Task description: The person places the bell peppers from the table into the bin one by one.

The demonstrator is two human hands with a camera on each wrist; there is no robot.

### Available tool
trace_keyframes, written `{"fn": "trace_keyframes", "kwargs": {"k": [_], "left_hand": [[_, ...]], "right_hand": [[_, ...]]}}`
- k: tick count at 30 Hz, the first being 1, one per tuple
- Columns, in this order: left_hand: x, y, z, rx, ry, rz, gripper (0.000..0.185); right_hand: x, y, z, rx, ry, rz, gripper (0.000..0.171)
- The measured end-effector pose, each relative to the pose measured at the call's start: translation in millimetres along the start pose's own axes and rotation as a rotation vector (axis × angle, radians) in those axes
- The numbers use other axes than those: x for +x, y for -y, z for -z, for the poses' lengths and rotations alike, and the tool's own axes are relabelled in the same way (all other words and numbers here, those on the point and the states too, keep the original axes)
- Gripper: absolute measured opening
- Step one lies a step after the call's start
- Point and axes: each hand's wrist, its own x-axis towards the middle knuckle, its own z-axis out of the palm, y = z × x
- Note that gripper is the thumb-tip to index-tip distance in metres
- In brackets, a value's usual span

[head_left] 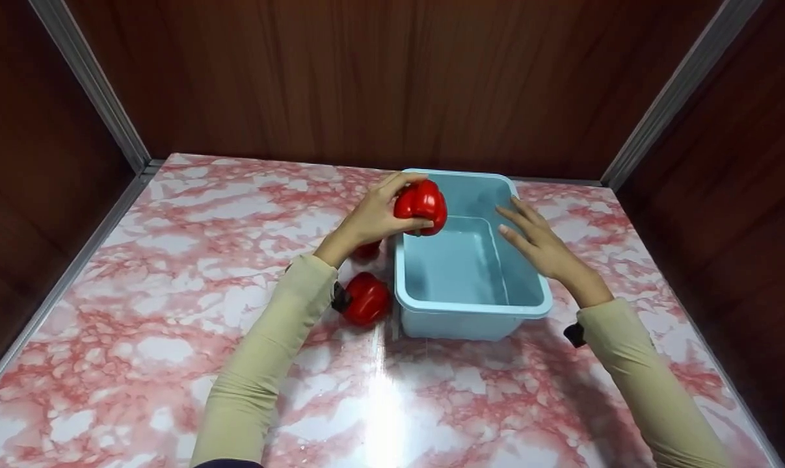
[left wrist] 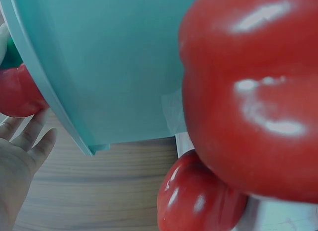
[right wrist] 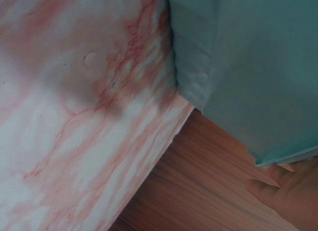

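Observation:
My left hand (head_left: pixel 371 211) grips a red bell pepper (head_left: pixel 425 207) over the left rim of a light blue plastic bin (head_left: pixel 473 309). The left wrist view shows the held pepper (left wrist: pixel 20 92) with a bit of green stem. Two more red bell peppers lie on the table left of the bin: a nearer one (head_left: pixel 367 299) beside my left wrist, and a second one (head_left: pixel 367 252) mostly hidden beneath my left hand. My right hand (head_left: pixel 540 244) hovers by the bin's right rim, fingers spread, holding nothing. Its fingertips (right wrist: pixel 261 190) appear near the bin's rim in the right wrist view.
The table (head_left: pixel 171 312) has a red-and-white marbled top. Dark wood-grain panels (head_left: pixel 366 78) stand at the back and both sides, joined by metal corner posts (head_left: pixel 93 78). The bin's visible floor (head_left: pixel 454 260) is bare.

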Motion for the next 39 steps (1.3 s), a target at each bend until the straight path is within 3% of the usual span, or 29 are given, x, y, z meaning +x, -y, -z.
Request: {"fn": "trace_keyframes", "kwargs": {"k": [6,32,39], "left_hand": [[-0.7,-0.9,-0.8,-0.001,0.014,0.024,0.067],[0.8,1.9,-7.7,-0.033,0.044,-0.001,0.067],[-0.1,1.9,-9.4,-0.025,0.054,0.036,0.069]], "right_hand": [[0.3,0.5,-0.1,-0.004,0.001,-0.003,0.052],[0.2,0.6,0.2,-0.005,0.003,-0.017,0.052],[0.4,1.0,-0.5,0.001,0.001,-0.011,0.052]]}}
